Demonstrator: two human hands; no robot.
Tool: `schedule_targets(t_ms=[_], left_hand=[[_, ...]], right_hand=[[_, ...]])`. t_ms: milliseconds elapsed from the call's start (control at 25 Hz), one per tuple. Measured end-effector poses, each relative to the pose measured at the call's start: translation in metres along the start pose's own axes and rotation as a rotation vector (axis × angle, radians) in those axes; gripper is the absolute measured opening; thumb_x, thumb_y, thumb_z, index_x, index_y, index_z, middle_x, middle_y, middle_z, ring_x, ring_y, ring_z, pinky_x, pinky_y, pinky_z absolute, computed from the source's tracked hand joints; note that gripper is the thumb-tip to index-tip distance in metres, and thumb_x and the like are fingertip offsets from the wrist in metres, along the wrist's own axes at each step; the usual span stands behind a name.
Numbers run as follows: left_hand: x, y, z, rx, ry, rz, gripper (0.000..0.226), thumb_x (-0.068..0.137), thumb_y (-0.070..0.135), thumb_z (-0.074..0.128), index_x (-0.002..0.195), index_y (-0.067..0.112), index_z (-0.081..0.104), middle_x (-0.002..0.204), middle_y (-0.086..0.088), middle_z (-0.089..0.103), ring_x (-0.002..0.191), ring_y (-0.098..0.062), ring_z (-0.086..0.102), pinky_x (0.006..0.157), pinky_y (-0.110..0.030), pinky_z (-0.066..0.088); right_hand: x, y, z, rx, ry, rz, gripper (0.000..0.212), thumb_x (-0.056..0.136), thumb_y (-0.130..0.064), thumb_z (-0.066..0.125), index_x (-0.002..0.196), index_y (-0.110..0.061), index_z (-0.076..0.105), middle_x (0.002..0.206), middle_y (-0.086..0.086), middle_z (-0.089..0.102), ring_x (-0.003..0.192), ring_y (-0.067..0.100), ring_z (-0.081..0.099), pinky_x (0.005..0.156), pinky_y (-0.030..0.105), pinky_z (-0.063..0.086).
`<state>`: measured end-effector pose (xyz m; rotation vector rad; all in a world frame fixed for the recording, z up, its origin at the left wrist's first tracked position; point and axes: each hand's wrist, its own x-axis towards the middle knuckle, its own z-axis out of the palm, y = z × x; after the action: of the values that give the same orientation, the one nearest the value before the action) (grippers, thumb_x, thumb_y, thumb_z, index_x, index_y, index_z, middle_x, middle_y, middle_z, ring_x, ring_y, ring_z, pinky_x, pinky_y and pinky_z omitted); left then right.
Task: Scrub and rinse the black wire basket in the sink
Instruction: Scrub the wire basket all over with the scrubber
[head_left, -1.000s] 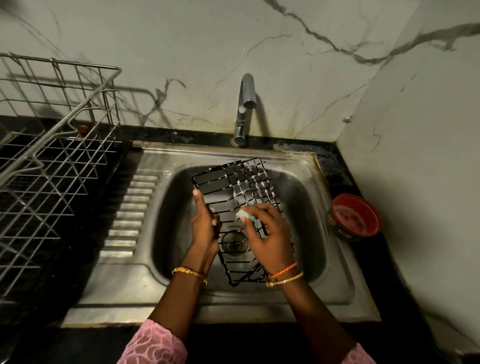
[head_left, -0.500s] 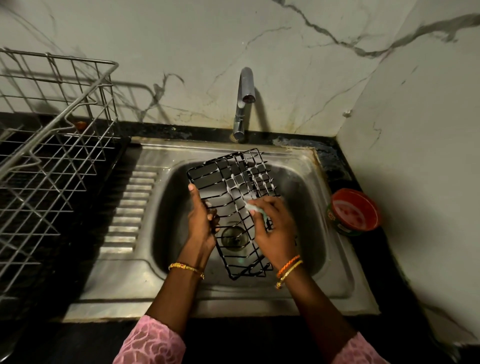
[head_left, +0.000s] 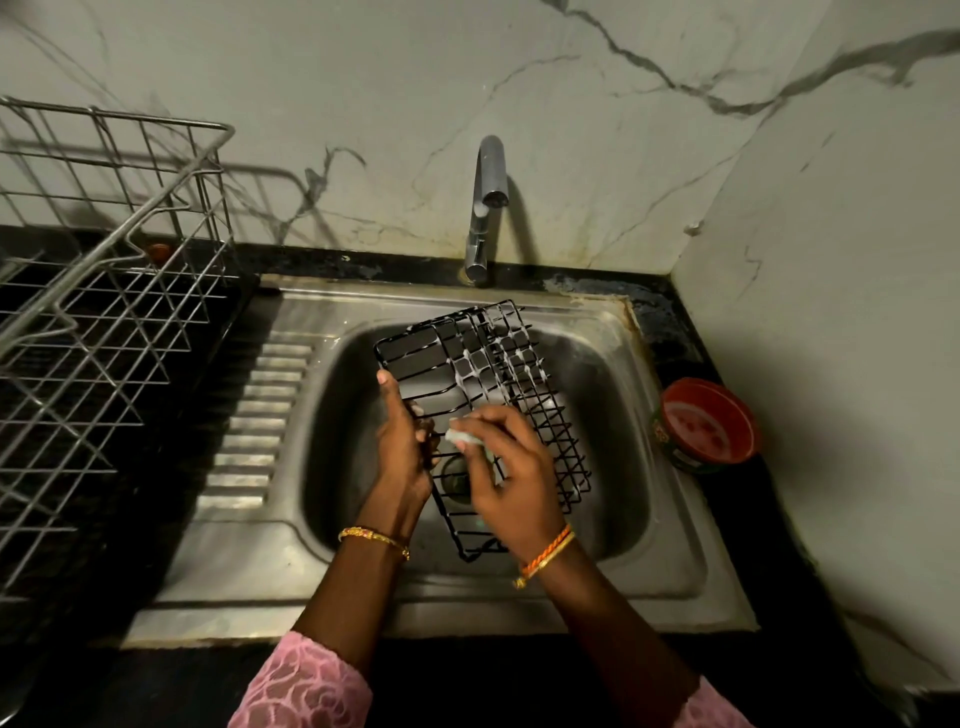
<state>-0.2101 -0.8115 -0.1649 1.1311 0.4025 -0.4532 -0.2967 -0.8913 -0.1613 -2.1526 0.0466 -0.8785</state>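
The black wire basket (head_left: 483, 395) was held tilted over the steel sink (head_left: 670, 525) bowl, foam on its 12 o'clock end. Its 9 o'clock edge was gripped by the left hand (head_left: 402, 441). A pale scrub pad (head_left: 462, 437) was pinched against the wires by the right hand (head_left: 511, 480).

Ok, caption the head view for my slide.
Left hand steadies a soapy black wire basket over the steel sink while the right hand scrubs with a pale sponge.

Veined marble walls (head_left: 597, 156) meet in a corner; black counter (head_left: 130, 519) – dim light.
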Motion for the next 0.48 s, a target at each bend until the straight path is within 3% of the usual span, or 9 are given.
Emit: schedule_targets(t_ms=[160, 280, 400, 480], left_hand=[[0.001, -0.002, -0.005, 0.001, -0.023, -0.013, 0.054, 0.085, 0.073, 0.035, 0.058, 0.025, 0.033, 0.037, 0.01, 0.03, 0.035, -0.005, 0.024, 0.041, -0.02, 0.017], [0.004, -0.002, -0.008, -0.024, -0.065, -0.029, 0.054, 0.083, 0.075, 0.037, 0.06, 0.025, 0.035, 0.038, 0.008, 0.03, 0.035, -0.005, 0.024, 0.038, -0.018, 0.018], [0.006, -0.003, -0.006, -0.015, -0.06, -0.018, 0.054, 0.082, 0.075, 0.038, 0.061, 0.026, 0.034, 0.039, 0.009, 0.03, 0.036, -0.006, 0.024, 0.039, -0.018, 0.018], [0.006, -0.006, -0.003, 0.002, -0.05, -0.027, 0.054, 0.081, 0.076, 0.038, 0.061, 0.026, 0.035, 0.04, 0.01, 0.03, 0.037, -0.006, 0.025, 0.038, -0.017, 0.019]], right_hand=[[0.012, 0.017, -0.01, -0.028, -0.005, 0.018, 0.02, 0.085, 0.001, 0.055, 0.098, -0.007, 0.069, 0.098, 0.011, 0.056, 0.095, 0.015, 0.053, 0.083, 0.019, 0.045], [0.031, 0.048, -0.032, -0.066, 0.088, 0.112, 0.02, 0.089, -0.016, 0.052, 0.096, -0.006, 0.068, 0.097, 0.014, 0.058, 0.089, 0.01, 0.054, 0.077, 0.015, 0.048], [0.033, 0.052, -0.033, -0.067, 0.105, 0.169, 0.016, 0.089, -0.012, 0.055, 0.098, -0.006, 0.067, 0.1, 0.014, 0.061, 0.089, 0.008, 0.055, 0.076, 0.011, 0.048], [0.024, 0.038, -0.021, -0.077, 0.06, 0.107, 0.019, 0.087, -0.008, 0.052, 0.1, -0.008, 0.066, 0.1, 0.012, 0.059, 0.093, 0.012, 0.055, 0.081, 0.008, 0.042]])
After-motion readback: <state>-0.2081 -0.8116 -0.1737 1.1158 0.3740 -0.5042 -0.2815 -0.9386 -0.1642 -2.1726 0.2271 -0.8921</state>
